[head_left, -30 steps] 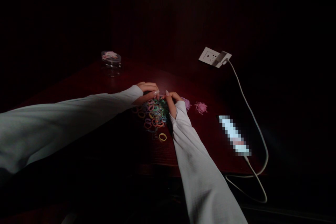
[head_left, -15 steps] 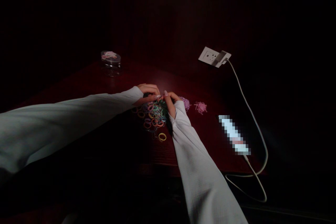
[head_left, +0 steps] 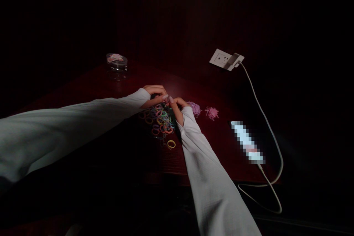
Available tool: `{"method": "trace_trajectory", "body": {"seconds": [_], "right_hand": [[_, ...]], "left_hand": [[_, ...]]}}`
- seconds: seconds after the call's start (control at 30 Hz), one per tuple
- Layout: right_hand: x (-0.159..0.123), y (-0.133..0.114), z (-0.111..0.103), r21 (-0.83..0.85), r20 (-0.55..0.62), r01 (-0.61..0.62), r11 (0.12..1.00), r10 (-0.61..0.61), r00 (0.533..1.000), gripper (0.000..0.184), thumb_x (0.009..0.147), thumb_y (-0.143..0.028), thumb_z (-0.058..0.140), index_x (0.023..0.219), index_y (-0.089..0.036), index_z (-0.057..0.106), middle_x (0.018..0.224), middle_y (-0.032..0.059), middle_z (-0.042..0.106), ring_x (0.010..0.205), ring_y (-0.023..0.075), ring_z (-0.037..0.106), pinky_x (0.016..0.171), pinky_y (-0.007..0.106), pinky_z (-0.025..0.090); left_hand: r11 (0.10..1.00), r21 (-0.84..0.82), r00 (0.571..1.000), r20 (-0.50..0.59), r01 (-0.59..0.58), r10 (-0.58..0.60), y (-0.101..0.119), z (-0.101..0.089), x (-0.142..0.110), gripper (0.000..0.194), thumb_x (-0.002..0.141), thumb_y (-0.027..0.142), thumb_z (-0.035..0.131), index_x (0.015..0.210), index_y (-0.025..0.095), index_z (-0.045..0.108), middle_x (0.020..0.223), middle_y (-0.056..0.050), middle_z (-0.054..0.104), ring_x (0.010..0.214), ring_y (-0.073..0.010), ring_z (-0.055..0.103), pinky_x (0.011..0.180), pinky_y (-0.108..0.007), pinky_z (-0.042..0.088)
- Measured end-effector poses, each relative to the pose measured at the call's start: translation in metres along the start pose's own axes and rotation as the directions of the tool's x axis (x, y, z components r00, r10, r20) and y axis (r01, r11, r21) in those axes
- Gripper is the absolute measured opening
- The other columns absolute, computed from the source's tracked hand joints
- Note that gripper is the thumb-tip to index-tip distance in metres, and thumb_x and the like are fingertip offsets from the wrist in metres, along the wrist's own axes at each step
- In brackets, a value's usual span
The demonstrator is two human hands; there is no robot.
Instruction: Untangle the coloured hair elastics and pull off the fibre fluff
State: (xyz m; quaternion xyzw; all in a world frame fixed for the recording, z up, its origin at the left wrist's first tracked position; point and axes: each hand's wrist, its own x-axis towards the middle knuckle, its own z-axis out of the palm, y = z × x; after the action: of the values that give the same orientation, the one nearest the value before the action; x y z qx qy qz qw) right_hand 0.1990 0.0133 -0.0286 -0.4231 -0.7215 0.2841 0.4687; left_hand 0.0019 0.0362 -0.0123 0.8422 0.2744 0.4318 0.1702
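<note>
Over the far side of a mixed heap of small coloured hair ties (head_left: pixel 163 120), both my hands meet fingertip to fingertip. My left hand (head_left: pixel 155 94) is closed, its thumb pressed toward the bent fingers. My right hand (head_left: pixel 178 106) is closed too, thumb raised against the index finger. A tiny pinkish bit shows between the fingertips, too small and dim to name. One yellow hair tie (head_left: pixel 171 144) lies apart at the near side of the heap. Just beyond my right wrist sits a purple bundle of thin bands (head_left: pixel 195 109), with a pink bundle (head_left: pixel 211 113) beside it.
A round clear container (head_left: pixel 117 62) with a patterned lid stands at the back left of the dark red table (head_left: pixel 174 166). At right lies a phone (head_left: pixel 247 142), its screen blurred, on a white cable (head_left: pixel 264 112) running to a wall socket (head_left: pixel 222 59). Surroundings are very dark.
My right thumb and fingertips have shifted slightly left, closer against my left fingertips. My left hand has risen a little. The heap and bundles look unchanged.
</note>
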Motion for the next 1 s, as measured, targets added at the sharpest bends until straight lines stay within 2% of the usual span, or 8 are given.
{"method": "trace_trajectory", "body": {"seconds": [0.2,0.47,0.63,1.0], "right_hand": [[-0.001,-0.007,-0.001,-0.010,0.039,0.013,1.000,-0.013,0.999,0.047,0.088,-0.068,0.064,0.074,-0.025,0.073,0.074,-0.0009,0.060,0.063,0.0123,0.047,0.066,0.027,0.041],[-0.002,-0.003,0.001,0.014,0.011,0.014,1.000,-0.014,1.000,0.043,0.090,-0.063,0.063,0.075,-0.023,0.073,0.075,-0.0009,0.062,0.063,0.0119,0.046,0.064,0.027,0.039],[0.000,0.002,0.000,0.039,-0.009,-0.019,0.999,0.019,1.000,0.047,0.089,-0.068,0.061,0.079,-0.024,0.073,0.075,0.0000,0.063,0.067,0.0137,0.051,0.063,0.027,0.040],[0.000,0.004,-0.001,0.028,0.000,-0.062,0.998,0.062,0.998,0.049,0.089,-0.070,0.059,0.084,-0.024,0.075,0.078,0.0005,0.066,0.066,0.0134,0.051,0.063,0.026,0.042]], "left_hand": [[0.998,0.052,0.999,-0.005,0.043,-0.043,-0.003,-0.001,0.001,0.037,0.100,0.040,0.050,0.081,0.016,0.071,0.083,-0.006,0.069,0.080,-0.0169,0.063,0.076,-0.029,0.049],[0.998,0.051,0.999,-0.018,0.037,-0.036,-0.003,-0.001,0.002,0.037,0.100,0.038,0.050,0.079,0.016,0.070,0.081,-0.006,0.068,0.077,-0.0168,0.063,0.076,-0.029,0.048],[0.998,0.049,0.999,0.002,0.038,-0.038,-0.002,-0.001,0.002,0.037,0.100,0.039,0.049,0.080,0.016,0.071,0.083,-0.006,0.069,0.077,-0.0167,0.064,0.076,-0.029,0.049],[0.999,0.031,0.999,-0.004,0.044,-0.044,-0.004,-0.001,0.002,0.035,0.099,0.039,0.052,0.081,0.016,0.071,0.083,-0.006,0.069,0.075,-0.0164,0.063,0.074,-0.029,0.048]]}}
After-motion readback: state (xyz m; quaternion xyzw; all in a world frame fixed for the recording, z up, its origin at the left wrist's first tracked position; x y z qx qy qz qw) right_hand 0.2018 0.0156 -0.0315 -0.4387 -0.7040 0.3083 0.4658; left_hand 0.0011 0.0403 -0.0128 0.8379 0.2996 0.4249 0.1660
